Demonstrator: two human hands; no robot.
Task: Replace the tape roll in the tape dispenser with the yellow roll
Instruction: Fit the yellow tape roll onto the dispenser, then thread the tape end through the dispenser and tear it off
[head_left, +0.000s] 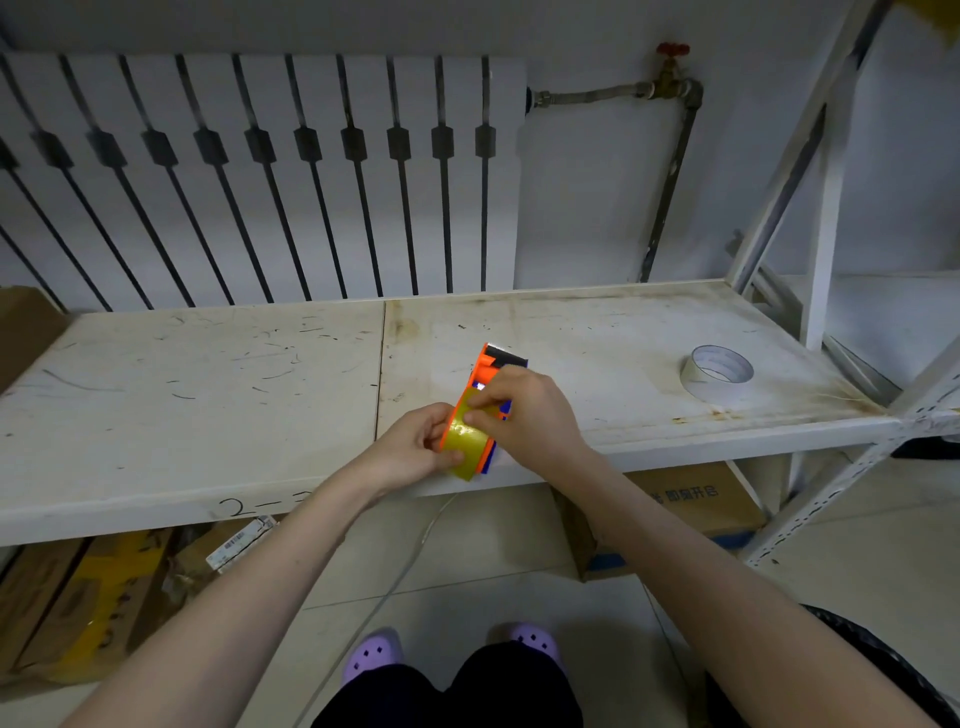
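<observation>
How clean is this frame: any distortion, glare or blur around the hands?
Head view: wide-angle bending bows the shelf edge and splays the radiator bars; light is soft and even; a mild sheen sits on the yellow roll; both hands and the dispenser look reasonably sharp.

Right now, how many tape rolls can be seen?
2: the yellow roll in the tape dispenser, held by both hands, and a pale roll lying on the shelf to the right.

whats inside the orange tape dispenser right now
A yellow roll sits in the dispenser, gripped by left hand and right hand. Its core and hub are covered.
</observation>
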